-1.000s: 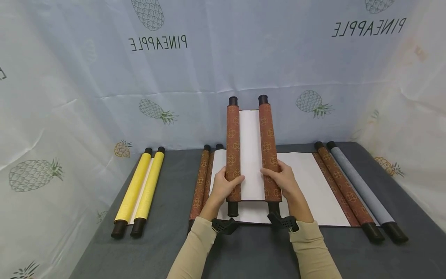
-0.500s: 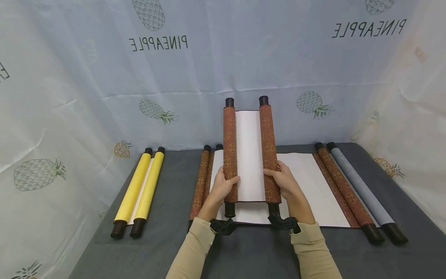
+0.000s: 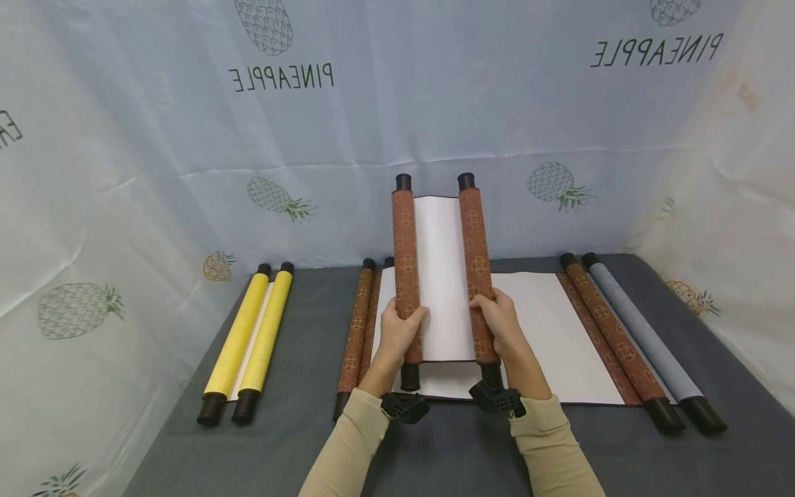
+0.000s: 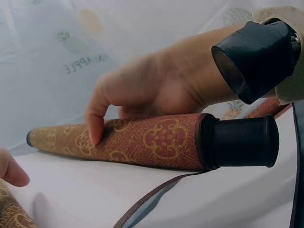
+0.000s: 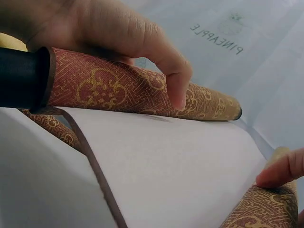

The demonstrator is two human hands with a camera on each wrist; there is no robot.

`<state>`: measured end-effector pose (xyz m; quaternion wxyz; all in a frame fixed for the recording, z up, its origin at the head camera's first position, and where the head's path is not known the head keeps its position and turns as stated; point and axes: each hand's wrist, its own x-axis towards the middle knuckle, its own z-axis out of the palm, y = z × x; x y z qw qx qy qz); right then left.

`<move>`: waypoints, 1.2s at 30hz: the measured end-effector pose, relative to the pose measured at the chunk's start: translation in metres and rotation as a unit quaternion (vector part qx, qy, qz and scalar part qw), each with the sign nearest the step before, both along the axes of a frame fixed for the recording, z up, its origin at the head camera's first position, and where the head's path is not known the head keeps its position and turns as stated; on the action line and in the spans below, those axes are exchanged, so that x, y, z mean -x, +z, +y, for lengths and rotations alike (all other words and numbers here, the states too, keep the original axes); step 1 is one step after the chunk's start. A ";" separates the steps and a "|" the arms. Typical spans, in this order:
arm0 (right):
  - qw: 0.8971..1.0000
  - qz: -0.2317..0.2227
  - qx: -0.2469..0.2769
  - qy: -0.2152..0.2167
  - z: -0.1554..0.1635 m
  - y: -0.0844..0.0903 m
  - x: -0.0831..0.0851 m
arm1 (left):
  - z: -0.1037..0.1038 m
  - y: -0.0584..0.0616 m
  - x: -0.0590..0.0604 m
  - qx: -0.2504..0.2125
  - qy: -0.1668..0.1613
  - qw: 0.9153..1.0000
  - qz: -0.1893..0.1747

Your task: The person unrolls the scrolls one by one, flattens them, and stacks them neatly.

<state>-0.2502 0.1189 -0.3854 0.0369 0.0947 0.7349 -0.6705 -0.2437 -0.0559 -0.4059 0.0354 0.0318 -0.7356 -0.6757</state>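
A red-brown brocade scroll with gold motifs is held raised above the table, a strip of white paper (image 3: 442, 276) showing between its two rollers. My left hand (image 3: 397, 335) grips the left roller (image 3: 406, 255) near its lower end, thumb on the front. Likewise, my right hand (image 3: 502, 323) holds the right roller (image 3: 477, 255), its thumb across the brocade in the right wrist view. Dark knobs cap both rollers. Behind it, a second brocade scroll lies spread on the table, its white sheet (image 3: 553, 331) partly hidden by the raised one and my hands.
At the left lies a yellow scroll (image 3: 267, 331) with its two rollers close together. A grey roller (image 3: 642, 328) lies beside the spread scroll's right roller (image 3: 611, 335). The dark grey tabletop (image 3: 248, 459) meets white pineapple-print curtains (image 3: 447, 103) at back and sides.
The left roller of the raised scroll has shifted left, and the white strip between the rollers has widened a little. Both hands keep their hold; the scrolls on the table stay put.
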 end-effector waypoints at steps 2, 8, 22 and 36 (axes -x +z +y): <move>1.000 0.004 -0.011 -0.001 0.000 -0.001 0.000 | -0.001 -0.001 0.001 0.004 0.003 1.000 0.002; 0.998 0.019 -0.065 -0.015 0.000 -0.004 0.000 | -0.002 -0.004 0.002 0.008 0.003 1.000 0.000; 0.997 0.012 -0.079 -0.018 0.011 -0.006 0.002 | -0.013 -0.002 0.006 0.006 -0.021 1.000 -0.005; 0.998 0.012 -0.065 0.006 0.024 -0.008 0.005 | -0.033 0.001 0.010 0.030 -0.043 0.999 0.008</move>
